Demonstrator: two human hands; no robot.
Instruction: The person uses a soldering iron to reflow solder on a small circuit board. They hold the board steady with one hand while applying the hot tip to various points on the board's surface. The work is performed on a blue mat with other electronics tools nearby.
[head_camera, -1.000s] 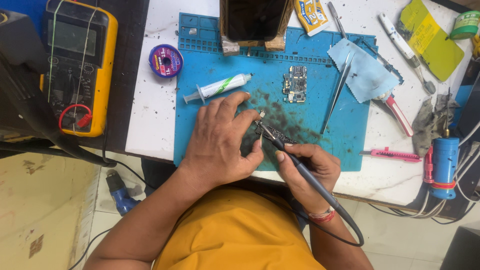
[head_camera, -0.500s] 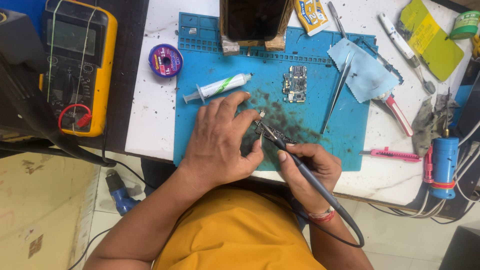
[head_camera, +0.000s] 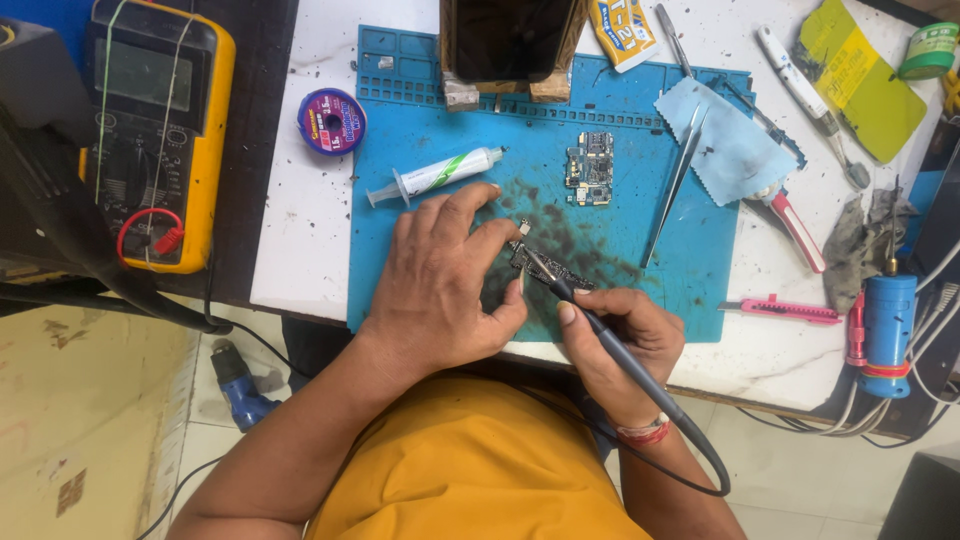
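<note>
My left hand (head_camera: 445, 275) rests on the blue work mat (head_camera: 420, 140) and pins a small dark circuit board (head_camera: 535, 262) under its fingertips. In my right hand (head_camera: 620, 345) is a grey soldering iron (head_camera: 590, 322), held like a pen, its tip touching the board beside my left index finger. The iron's cable loops back past my right wrist. A second small circuit board (head_camera: 590, 167) lies on the mat further back. A syringe of paste (head_camera: 440, 172) lies just beyond my left hand.
Tweezers (head_camera: 678, 180) and a light blue cloth (head_camera: 735, 140) lie on the mat's right side. A yellow multimeter (head_camera: 160, 130) stands at left, a purple solder-wire spool (head_camera: 332, 121) beside the mat. A pink cutter (head_camera: 785, 310) and blue cylinder (head_camera: 887, 320) sit right.
</note>
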